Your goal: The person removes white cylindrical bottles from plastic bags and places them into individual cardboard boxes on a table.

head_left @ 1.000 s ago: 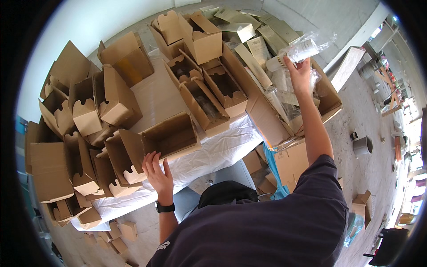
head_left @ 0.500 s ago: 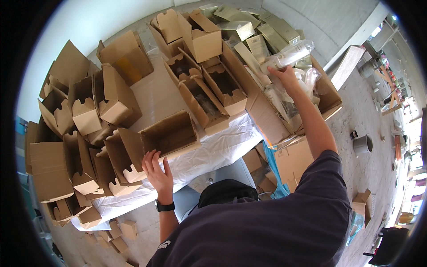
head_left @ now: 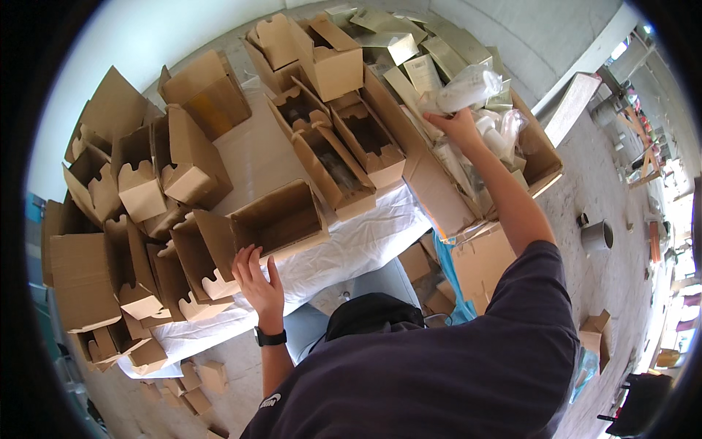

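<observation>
Step in hand, as judged: a bottle is being handled at the large carton while an open box is attended on the table.

The right hand (head_left: 459, 129), upper right of the frame, is over the large carton (head_left: 542, 162). Its fingers are drawn in narrow at the lower-left end of a white bottle in clear plastic wrap (head_left: 469, 87) and appear to hold it from below; the far side of the grip is hidden. The bottle lies tilted, its right end higher in the frame, above other wrapped pieces (head_left: 504, 132) and close to gold-coloured cartons (head_left: 447, 60).

The left hand (head_left: 259, 287), lower left of centre, holds nothing visible. Its fingers are loosely extended, the thumb well apart, and the fingertips rest at the near-left corner of an open brown cardboard box (head_left: 289, 223), whose visible interior contains no item. That box sits on the white cloth (head_left: 351, 256).

In judgement, the next move calls for a secure grip round the slippery wrap, clearance over the carton's edge, and a light steadying touch from the left hand.
</observation>
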Demonstrator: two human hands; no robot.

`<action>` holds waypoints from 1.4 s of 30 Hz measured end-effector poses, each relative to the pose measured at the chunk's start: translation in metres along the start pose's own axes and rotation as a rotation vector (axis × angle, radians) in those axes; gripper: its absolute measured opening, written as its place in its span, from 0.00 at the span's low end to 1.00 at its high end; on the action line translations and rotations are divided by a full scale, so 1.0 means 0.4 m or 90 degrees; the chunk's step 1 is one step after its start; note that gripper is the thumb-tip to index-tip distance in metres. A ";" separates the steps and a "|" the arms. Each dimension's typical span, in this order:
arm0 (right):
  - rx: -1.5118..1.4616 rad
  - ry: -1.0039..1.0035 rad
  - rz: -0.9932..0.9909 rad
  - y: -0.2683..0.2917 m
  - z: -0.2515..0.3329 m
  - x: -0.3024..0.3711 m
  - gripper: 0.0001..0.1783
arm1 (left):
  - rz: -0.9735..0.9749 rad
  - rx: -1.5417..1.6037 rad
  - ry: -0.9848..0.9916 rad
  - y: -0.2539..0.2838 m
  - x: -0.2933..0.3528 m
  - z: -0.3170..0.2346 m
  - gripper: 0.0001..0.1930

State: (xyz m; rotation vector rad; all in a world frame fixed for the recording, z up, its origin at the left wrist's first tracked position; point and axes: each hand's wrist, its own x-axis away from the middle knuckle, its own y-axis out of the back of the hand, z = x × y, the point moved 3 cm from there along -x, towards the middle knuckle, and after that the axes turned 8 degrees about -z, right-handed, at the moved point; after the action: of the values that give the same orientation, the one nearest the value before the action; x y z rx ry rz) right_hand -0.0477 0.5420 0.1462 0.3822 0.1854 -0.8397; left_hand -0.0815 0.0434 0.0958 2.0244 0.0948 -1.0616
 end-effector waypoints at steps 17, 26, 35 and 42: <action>0.270 0.171 -0.237 0.032 0.105 0.001 0.26 | 0.014 0.008 0.006 0.004 0.002 -0.004 0.14; 0.574 0.083 0.114 0.153 0.290 0.020 0.43 | 0.030 0.005 0.002 0.016 -0.004 0.006 0.14; 0.471 0.096 0.119 0.145 0.345 -0.041 0.43 | 0.025 0.009 0.008 0.011 0.001 0.004 0.14; -0.211 0.023 0.037 -0.083 0.167 -0.034 0.32 | 0.020 0.009 0.005 0.005 -0.003 0.002 0.15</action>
State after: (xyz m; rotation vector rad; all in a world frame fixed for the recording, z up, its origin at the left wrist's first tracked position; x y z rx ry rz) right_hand -0.0808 0.5045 0.2030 0.0918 0.3403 -0.7295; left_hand -0.0821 0.0418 0.0975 2.0365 0.0596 -1.0374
